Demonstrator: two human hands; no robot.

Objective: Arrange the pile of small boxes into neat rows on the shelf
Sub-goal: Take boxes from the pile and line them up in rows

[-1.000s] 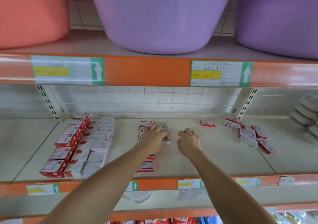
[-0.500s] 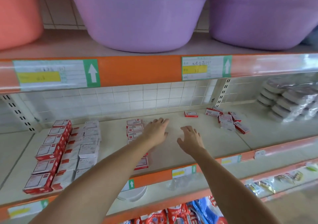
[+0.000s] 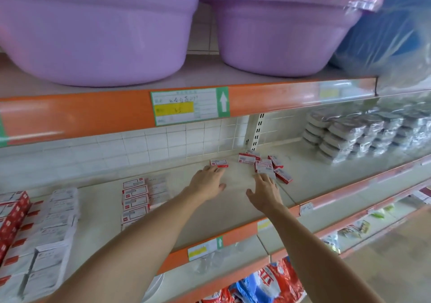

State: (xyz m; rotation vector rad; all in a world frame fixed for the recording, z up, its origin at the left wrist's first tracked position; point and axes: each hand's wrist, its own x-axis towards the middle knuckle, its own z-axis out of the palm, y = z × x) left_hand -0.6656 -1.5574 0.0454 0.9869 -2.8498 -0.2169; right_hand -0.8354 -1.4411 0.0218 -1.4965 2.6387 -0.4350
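Left: we see stacked boxes [image 3: 42, 228] in rows, then a shorter row [image 3: 135, 200] mid-shelf [image 3: 233, 200]. Left hand [image 3: 206, 182] flat, fingers straight and spread, tips at a lone box [image 3: 219, 163]. Right hand [image 3: 265, 192] fingers apart, tips touching the loose pile [image 3: 265, 165] by the back wall.

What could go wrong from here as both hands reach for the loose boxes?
The pile lies jumbled near the back wall, so the right hand may knock boxes further apart. The left hand, fingers straight, may push the lone box away instead of gripping it.
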